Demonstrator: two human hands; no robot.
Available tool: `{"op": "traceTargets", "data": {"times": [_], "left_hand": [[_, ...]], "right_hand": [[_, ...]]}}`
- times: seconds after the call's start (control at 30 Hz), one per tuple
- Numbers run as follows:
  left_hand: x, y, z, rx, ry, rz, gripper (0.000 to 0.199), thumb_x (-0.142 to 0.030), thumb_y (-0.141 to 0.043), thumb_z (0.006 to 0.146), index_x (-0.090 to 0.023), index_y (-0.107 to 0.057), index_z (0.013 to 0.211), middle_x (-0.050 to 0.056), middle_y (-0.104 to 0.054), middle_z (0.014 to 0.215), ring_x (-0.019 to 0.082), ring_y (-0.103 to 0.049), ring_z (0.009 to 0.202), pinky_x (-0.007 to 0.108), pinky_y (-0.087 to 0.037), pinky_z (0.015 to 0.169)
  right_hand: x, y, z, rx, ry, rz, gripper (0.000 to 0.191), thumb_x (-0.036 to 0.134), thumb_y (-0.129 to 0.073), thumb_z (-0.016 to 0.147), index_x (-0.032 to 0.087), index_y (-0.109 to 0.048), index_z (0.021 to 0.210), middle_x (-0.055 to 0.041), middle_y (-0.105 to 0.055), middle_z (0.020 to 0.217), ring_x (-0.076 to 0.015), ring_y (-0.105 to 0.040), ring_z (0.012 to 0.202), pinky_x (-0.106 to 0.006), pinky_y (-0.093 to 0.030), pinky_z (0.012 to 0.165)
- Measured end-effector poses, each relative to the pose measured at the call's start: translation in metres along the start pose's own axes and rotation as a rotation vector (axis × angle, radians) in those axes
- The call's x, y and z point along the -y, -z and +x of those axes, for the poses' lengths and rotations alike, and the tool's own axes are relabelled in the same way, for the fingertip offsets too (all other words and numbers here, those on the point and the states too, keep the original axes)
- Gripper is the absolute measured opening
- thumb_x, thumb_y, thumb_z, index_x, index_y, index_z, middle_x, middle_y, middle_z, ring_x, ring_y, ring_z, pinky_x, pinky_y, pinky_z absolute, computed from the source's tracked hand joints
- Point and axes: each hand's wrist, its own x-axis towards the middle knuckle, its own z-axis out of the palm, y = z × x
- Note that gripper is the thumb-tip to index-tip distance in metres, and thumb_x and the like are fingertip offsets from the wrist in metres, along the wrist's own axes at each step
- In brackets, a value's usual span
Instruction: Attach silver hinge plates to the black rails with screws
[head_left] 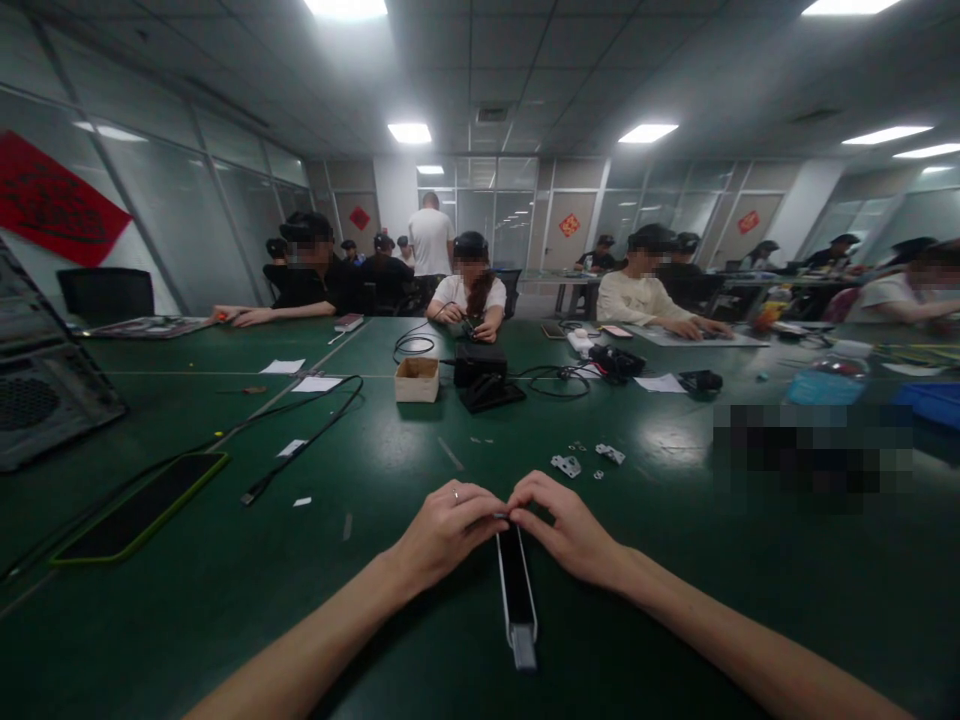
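A long, narrow black bar with a white frame point(516, 585) lies on the green table in front of me, a pale grey tab at its near end. My left hand point(455, 525) is closed in a pinch at the bar's far end, with a ring on one finger. From the other side, my right hand point(564, 528) pinches the same end, its fingertips touching those of my left. The fingertips cover that end, so any small part between them is hidden. Small metal brackets point(566, 465) and tiny rings lie just beyond my right hand.
A phone-like slab with a lime edge point(142, 508) and a black cable point(304, 440) lie to the left. Ahead stand a small cardboard box point(417, 381) and a black device point(480, 365). A bottle of blue liquid point(829, 375) is at the right. Several people sit across the table.
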Motion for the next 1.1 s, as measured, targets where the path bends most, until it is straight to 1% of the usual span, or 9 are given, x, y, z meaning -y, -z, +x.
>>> {"op": "traceTargets", "data": {"times": [0.13, 0.17, 0.27, 0.33, 0.4, 0.5, 0.67, 0.87, 1.1], "left_hand": [[0.014, 0.016, -0.001, 0.189, 0.103, 0.042, 0.016, -0.028, -0.054, 0.093, -0.016, -0.065, 0.095, 0.004, -0.067, 0.087, 0.014, -0.062, 0.075, 0.025, -0.049, 0.069], [0.017, 0.02, -0.002, 0.258, 0.139, 0.042, 0.016, -0.028, -0.055, 0.092, -0.016, -0.065, 0.096, 0.004, -0.066, 0.087, 0.013, -0.062, 0.075, 0.024, -0.049, 0.068], [0.021, 0.026, -0.002, 0.381, 0.211, 0.051, 0.012, -0.022, -0.058, 0.089, -0.016, -0.065, 0.096, 0.003, -0.065, 0.088, 0.013, -0.061, 0.075, 0.023, -0.048, 0.068], [0.02, 0.026, -0.001, 0.421, 0.226, 0.062, 0.011, -0.019, -0.061, 0.086, -0.016, -0.066, 0.095, 0.003, -0.065, 0.087, 0.014, -0.061, 0.075, 0.023, -0.047, 0.068], [0.018, 0.023, -0.001, 0.439, 0.227, 0.071, 0.011, -0.019, -0.062, 0.085, -0.016, -0.066, 0.095, 0.002, -0.065, 0.086, 0.014, -0.061, 0.074, 0.024, -0.046, 0.068], [0.015, 0.019, -0.001, 0.434, 0.239, 0.072, 0.011, -0.02, -0.063, 0.085, -0.016, -0.066, 0.094, 0.002, -0.066, 0.082, 0.014, -0.06, 0.071, 0.023, -0.045, 0.066], [0.014, 0.016, -0.002, 0.405, 0.269, 0.04, 0.012, -0.019, -0.063, 0.085, -0.016, -0.066, 0.096, 0.002, -0.067, 0.085, 0.014, -0.062, 0.073, 0.023, -0.046, 0.067], [0.012, 0.011, -0.002, 0.416, 0.35, -0.067, 0.012, -0.02, -0.061, 0.087, -0.016, -0.065, 0.098, 0.002, -0.068, 0.087, 0.014, -0.063, 0.077, 0.023, -0.047, 0.069], [0.01, 0.009, -0.001, 0.395, 0.402, -0.071, 0.012, -0.023, -0.062, 0.085, -0.018, -0.065, 0.096, 0.0, -0.068, 0.087, 0.013, -0.061, 0.07, 0.022, -0.046, 0.064]], "right_hand": [[-0.014, 0.013, -0.001, 0.01, 0.029, -0.172, 0.016, 0.03, -0.047, 0.094, 0.02, -0.06, 0.092, -0.0066, -0.059, 0.092, -0.0191, -0.054, 0.089, -0.034, -0.046, 0.078], [-0.019, 0.017, -0.002, 0.027, 0.024, -0.208, 0.015, 0.029, -0.048, 0.093, 0.019, -0.059, 0.093, -0.0069, -0.059, 0.092, -0.0194, -0.054, 0.088, -0.035, -0.046, 0.078], [-0.027, 0.025, -0.003, 0.133, -0.01, -0.291, 0.015, 0.029, -0.051, 0.091, 0.017, -0.06, 0.092, -0.0071, -0.06, 0.09, -0.0194, -0.054, 0.083, -0.036, -0.047, 0.075], [-0.027, 0.027, -0.003, 0.199, -0.023, -0.326, 0.015, 0.029, -0.052, 0.089, 0.017, -0.061, 0.09, -0.0068, -0.061, 0.088, -0.0191, -0.054, 0.081, -0.036, -0.047, 0.074], [-0.026, 0.027, -0.003, 0.235, -0.023, -0.341, 0.013, 0.027, -0.053, 0.088, 0.017, -0.062, 0.088, -0.0062, -0.061, 0.086, -0.0187, -0.054, 0.08, -0.036, -0.047, 0.074], [-0.024, 0.024, -0.003, 0.251, -0.008, -0.34, 0.012, 0.025, -0.052, 0.088, 0.017, -0.062, 0.088, -0.0055, -0.061, 0.085, -0.018, -0.053, 0.08, -0.035, -0.046, 0.072], [-0.025, 0.02, -0.003, 0.236, 0.005, -0.324, 0.012, 0.023, -0.052, 0.089, 0.017, -0.062, 0.088, -0.0055, -0.06, 0.086, -0.0173, -0.053, 0.08, -0.034, -0.047, 0.072], [-0.027, 0.019, -0.003, 0.212, 0.019, -0.304, 0.014, 0.025, -0.051, 0.09, 0.017, -0.062, 0.088, -0.0054, -0.06, 0.087, -0.0169, -0.053, 0.08, -0.034, -0.047, 0.073], [-0.026, 0.021, -0.003, 0.231, 0.013, -0.327, 0.016, 0.029, -0.05, 0.091, 0.018, -0.062, 0.09, -0.0055, -0.061, 0.088, -0.0174, -0.054, 0.081, -0.033, -0.047, 0.072]]}}
